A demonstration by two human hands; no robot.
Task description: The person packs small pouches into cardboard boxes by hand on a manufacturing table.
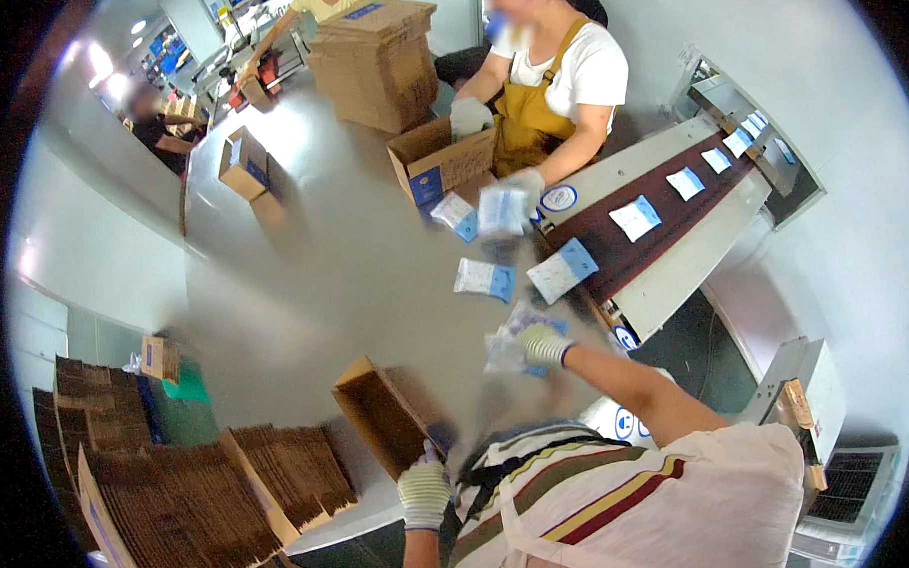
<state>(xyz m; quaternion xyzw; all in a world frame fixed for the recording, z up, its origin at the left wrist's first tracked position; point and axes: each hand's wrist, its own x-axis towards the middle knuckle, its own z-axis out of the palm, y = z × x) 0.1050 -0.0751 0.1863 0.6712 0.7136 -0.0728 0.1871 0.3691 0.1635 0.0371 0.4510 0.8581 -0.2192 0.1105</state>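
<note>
My left hand (425,493), in a striped knit glove, grips the near edge of an open cardboard box (364,402) tilted on the metal table. No contents show in the visible part of the box. My right hand (544,345), gloved the same way, is closed on white and blue packets (507,350), blurred by motion; how many I cannot tell. Just beyond it a packet (564,270) lies by the end of the conveyor belt (628,240). Another packet (484,280) rests flat on the table to its left.
Across the table (304,279) a co-worker (558,80) holds a packet beside an open carton (440,164). Stacked cartons (377,66) stand behind it. A small box (245,163) sits far left. Flattened cartons (182,504) fill the near left. Packets ride the belt at right.
</note>
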